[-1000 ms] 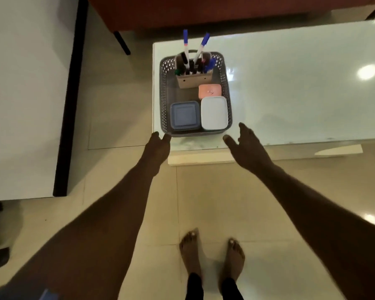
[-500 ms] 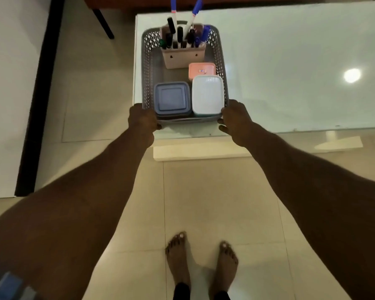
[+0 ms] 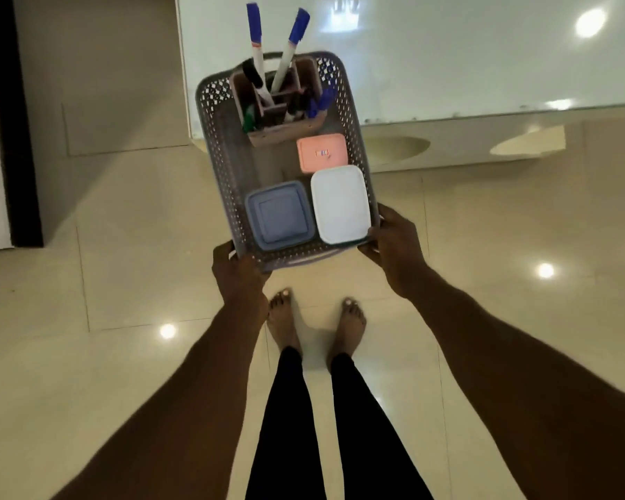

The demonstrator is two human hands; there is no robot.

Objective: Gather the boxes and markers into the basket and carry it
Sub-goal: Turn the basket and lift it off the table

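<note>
The grey perforated basket (image 3: 220,138) hangs in the air in front of me, tilted, partly over the table edge and partly over the floor. My left hand (image 3: 237,274) grips its near left corner and my right hand (image 3: 394,243) grips its near right corner. Inside lie a blue box (image 3: 278,215), a white box (image 3: 341,205) and a small pink box (image 3: 322,152). At the far end stands a brown holder (image 3: 285,129) with several markers (image 3: 254,34), two of them with blue caps sticking up.
The white glass-topped table (image 3: 448,55) fills the upper right. A white panel with a black edge (image 3: 4,138) stands at the left. Below are the glossy beige floor tiles and my bare feet (image 3: 316,321).
My hands reached the basket, closed on its near corners and lifted it off the table toward me. The view has tipped down toward the floor.
</note>
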